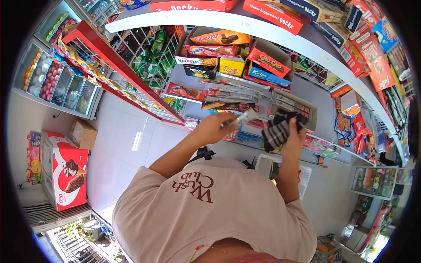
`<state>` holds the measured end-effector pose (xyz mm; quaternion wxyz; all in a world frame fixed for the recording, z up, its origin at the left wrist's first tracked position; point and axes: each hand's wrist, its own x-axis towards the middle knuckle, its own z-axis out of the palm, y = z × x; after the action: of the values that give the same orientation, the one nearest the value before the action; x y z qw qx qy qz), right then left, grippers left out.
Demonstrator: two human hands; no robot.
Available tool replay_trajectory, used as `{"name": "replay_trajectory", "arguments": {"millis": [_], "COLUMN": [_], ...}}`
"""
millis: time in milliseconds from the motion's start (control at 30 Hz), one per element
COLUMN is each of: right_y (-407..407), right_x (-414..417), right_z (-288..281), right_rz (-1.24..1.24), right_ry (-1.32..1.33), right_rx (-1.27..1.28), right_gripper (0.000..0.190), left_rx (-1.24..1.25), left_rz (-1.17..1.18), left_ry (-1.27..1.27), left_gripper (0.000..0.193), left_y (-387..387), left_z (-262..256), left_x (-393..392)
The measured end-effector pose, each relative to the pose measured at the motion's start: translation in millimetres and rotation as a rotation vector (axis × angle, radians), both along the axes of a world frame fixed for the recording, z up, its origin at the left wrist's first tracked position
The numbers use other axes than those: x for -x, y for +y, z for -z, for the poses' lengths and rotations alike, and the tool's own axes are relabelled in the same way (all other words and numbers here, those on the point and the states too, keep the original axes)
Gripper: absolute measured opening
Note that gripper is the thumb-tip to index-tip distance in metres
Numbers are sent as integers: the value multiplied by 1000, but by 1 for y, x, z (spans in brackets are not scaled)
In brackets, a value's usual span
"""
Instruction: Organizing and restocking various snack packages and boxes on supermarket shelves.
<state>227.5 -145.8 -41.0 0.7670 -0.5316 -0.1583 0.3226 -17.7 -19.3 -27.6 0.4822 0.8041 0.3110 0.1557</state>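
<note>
My left hand (pixel 215 126) grips a small white packet (pixel 246 117) by one end, in front of the snack shelf. In my right hand (pixel 293 139) is a bunched dark cloth with grey stripes (pixel 279 130). The cloth overlaps the near part of an open cardboard box (pixel 310 105) with a few wrapped bars inside. Just beyond my left hand lie a row of silvery wrapped bars (pixel 233 88) and a dark chocolate box (pixel 227 105). Further back, a Superstar box (pixel 220 37), an Ovaltine box (pixel 210 51) and a Cho Cho box (pixel 269 62) stand together.
A curved white upper shelf edge (pixel 227 19) overhangs the snacks, with Pocky boxes (pixel 273 14) above. A red-framed wire rack (pixel 131 72) stands at left. Below my right arm is a white plastic basket (pixel 306 180). An ice cream freezer (pixel 67 171) stands at far left.
</note>
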Motion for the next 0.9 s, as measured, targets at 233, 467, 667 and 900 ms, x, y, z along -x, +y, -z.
{"name": "replay_trajectory", "arguments": {"millis": [233,467,667,900], "right_y": [-2,-3,-7,-9], "right_x": [38,84,77,82], "right_z": [5,3,11,15], "right_rz": [-191,-498,-606,-584], "right_ry": [-210,-763,-771,-804], "right_rx": [-32,270,306,246], "right_gripper": [46,58,57,55], "left_rx": [259,465,573,486], "left_rz": [-130,-72,-59,-97], "left_ry": [-450,-753,-915,-750], "left_gripper": [21,21,27,30], "left_y": [-19,-16,-12,-9], "left_z": [9,5,7,17], "left_x": [-19,-22,-19,-17]}}
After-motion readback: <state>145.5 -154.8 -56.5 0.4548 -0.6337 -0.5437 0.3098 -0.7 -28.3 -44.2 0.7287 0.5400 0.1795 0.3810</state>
